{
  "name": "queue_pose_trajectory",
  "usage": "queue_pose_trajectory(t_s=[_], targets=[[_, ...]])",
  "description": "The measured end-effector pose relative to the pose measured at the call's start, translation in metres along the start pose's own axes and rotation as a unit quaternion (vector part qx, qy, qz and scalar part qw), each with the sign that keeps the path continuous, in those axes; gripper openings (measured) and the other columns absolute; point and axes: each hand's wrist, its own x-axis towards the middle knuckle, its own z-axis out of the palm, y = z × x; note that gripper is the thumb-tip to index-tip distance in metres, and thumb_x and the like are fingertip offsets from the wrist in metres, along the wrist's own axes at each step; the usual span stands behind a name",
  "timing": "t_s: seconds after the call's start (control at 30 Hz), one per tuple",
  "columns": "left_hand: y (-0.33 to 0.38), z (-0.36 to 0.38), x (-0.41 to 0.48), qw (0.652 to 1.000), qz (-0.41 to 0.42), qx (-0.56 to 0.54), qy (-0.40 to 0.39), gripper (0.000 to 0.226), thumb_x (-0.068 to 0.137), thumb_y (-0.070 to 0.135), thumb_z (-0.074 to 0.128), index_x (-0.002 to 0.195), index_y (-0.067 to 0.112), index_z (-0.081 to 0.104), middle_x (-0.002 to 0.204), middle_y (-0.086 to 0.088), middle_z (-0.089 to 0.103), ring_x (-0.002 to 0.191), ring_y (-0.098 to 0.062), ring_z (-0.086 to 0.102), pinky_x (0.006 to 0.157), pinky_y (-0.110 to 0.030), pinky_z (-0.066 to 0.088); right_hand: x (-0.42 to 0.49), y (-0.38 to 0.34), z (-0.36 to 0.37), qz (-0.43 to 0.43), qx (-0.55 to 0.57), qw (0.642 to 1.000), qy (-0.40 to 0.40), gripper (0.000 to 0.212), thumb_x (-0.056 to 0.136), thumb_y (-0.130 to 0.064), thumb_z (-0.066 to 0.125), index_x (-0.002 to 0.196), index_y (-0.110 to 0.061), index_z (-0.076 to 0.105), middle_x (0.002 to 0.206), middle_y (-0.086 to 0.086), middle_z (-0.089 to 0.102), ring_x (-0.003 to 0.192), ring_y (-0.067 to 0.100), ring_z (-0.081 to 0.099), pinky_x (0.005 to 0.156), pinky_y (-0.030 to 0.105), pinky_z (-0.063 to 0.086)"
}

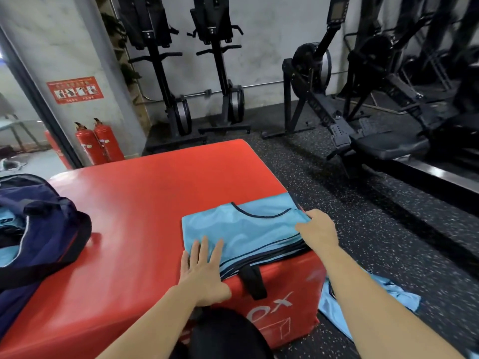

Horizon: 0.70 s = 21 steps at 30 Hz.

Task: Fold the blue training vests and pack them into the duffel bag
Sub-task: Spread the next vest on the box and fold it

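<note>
The red box (145,203) is a big padded block with smooth, slightly shiny vinyl, rounded edges and a black strap handle (252,281) on its near side. It stands on a dark rubber floor (388,229) with pale speckles. Behind the box, black rowing machines (337,112) stand by a grey wall, and two red fire extinguishers (99,142) stand behind its far left corner.

The blue vest (246,229) is thin, light blue cloth with dark trim at the neck. It lies flat on the near right part of the box top, with several trimmed edges layered at its near side. The left hand (204,268) presses flat on its near left corner, fingers straight and apart. The right hand (317,229) grips its right edge with curled fingers.

The navy duffel bag (46,229), soft and open, sits on the left part of the box. Another light blue vest (363,301) lies crumpled on the floor to the right of the box.
</note>
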Motion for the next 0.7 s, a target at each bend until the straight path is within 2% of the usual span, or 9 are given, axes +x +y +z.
queue_pose_trajectory(t_s=[0.1, 0.2, 0.27, 0.37, 0.43, 0.5, 0.53, 0.6, 0.7], targets=[[-0.004, -0.008, 0.007, 0.992, 0.017, -0.115, 0.040, 0.111, 0.058, 0.063, 0.042, 0.153, 0.039, -0.010, 0.160, -0.002, -0.023, 0.146, -0.018, -0.026, 0.119, -0.043, -0.013, -0.003, 0.004, -0.007, 0.007, -0.030, 0.999, 0.017, 0.031, 0.084, -0.015, 0.056, 0.115, -0.015, 0.059, 0.109, 0.008, 0.064, 0.092, 0.027, 0.055, 0.077, 0.032, 0.042], [-0.014, -0.023, 0.027, 0.972, -0.010, -0.194, 0.135, 0.084, 0.090, 0.065, 0.042, 0.156, 0.029, 0.003, 0.163, -0.004, -0.012, 0.150, -0.019, -0.013, 0.121, -0.040, -0.004, -0.009, 0.004, -0.007, -0.017, -0.142, 0.989, 0.038, 0.044, 0.086, -0.021, 0.058, 0.129, -0.016, 0.050, 0.122, 0.009, 0.057, 0.112, 0.031, 0.052, 0.087, 0.037, 0.042], [-0.021, -0.028, 0.037, 0.972, -0.007, -0.168, 0.163, 0.074, 0.098, 0.058, 0.032, 0.156, 0.020, 0.007, 0.164, -0.008, -0.009, 0.150, -0.021, -0.011, 0.122, -0.039, 0.000, -0.013, -0.004, 0.000, -0.099, -0.231, 0.963, 0.100, 0.049, 0.083, -0.024, 0.063, 0.129, -0.015, 0.051, 0.121, 0.009, 0.056, 0.113, 0.032, 0.050, 0.089, 0.041, 0.040], [-0.024, -0.025, 0.043, 0.989, 0.051, -0.042, 0.136, 0.110, 0.075, 0.089, 0.004, 0.156, 0.014, 0.000, 0.163, -0.010, -0.011, 0.150, -0.022, -0.012, 0.122, -0.037, -0.001, -0.025, -0.029, 0.024, -0.284, -0.295, 0.902, 0.132, 0.049, 0.079, -0.032, 0.068, 0.122, -0.011, 0.057, 0.115, 0.011, 0.060, 0.110, 0.034, 0.053, 0.092, 0.046, 0.041], [-0.023, -0.018, 0.043, 0.991, 0.085, 0.010, 0.105, 0.135, 0.048, 0.098, -0.018, 0.155, 0.017, -0.008, 0.162, -0.008, -0.016, 0.148, -0.020, -0.018, 0.121, -0.038, -0.005, -0.037, -0.042, 0.048, -0.346, -0.325, 0.880, -0.009, 0.061, 0.093, -0.045, 0.050, 0.143, -0.013, 0.040, 0.145, 0.018, 0.043, 0.138, 0.034, 0.033, 0.113, 0.052, 0.020], [-0.022, -0.012, 0.043, 0.990, 0.103, 0.049, 0.087, 0.136, 0.039, 0.099, -0.024, 0.154, 0.027, -0.014, 0.161, -0.005, -0.020, 0.147, -0.021, -0.023, 0.120, -0.042, -0.007, -0.041, -0.041, 0.061, -0.313, -0.363, 0.865, -0.149, 0.070, 0.099, -0.058, 0.029, 0.156, -0.021, 0.013, 0.162, 0.016, 0.006, 0.150, 0.031, -0.001, 0.118, 0.052, -0.005], [-0.022, -0.011, 0.043, 0.990, 0.104, 0.063, 0.077, 0.133, 0.037, 0.099, -0.024, 0.152, 0.033, -0.016, 0.161, -0.003, -0.022, 0.147, -0.022, -0.023, 0.120, -0.045, -0.007, -0.038, -0.034, 0.060, -0.277, -0.375, 0.866, -0.182, 0.073, 0.097, -0.064, 0.021, 0.156, -0.025, 0.006, 0.163, 0.013, -0.006, 0.149, 0.030, -0.011, 0.118, 0.053, -0.010], [-0.024, -0.009, 0.046, 0.989, 0.099, 0.087, 0.064, 0.129, 0.036, 0.100, -0.023, 0.151, 0.040, -0.017, 0.161, 0.001, -0.023, 0.147, -0.024, -0.024, 0.119, -0.049, -0.007, -0.027, -0.012, 0.053, -0.212, -0.384, 0.881, -0.178, 0.084, 0.087, -0.077, 0.003, 0.156, -0.030, -0.001, 0.162, 0.009, -0.014, 0.148, 0.030, -0.016, 0.118, 0.052, -0.011], [-0.024, -0.008, 0.050, 0.988, 0.100, 0.107, 0.055, 0.127, 0.036, 0.101, -0.022, 0.149, 0.044, -0.018, 0.161, 0.002, -0.023, 0.147, -0.025, -0.023, 0.118, -0.052, -0.006, -0.013, 0.015, 0.032, -0.175, -0.391, 0.894, -0.131, 0.119, 0.053, -0.086, -0.031, 0.155, -0.032, -0.003, 0.162, 0.007, -0.014, 0.148, 0.029, -0.017, 0.119, 0.050, -0.007]])
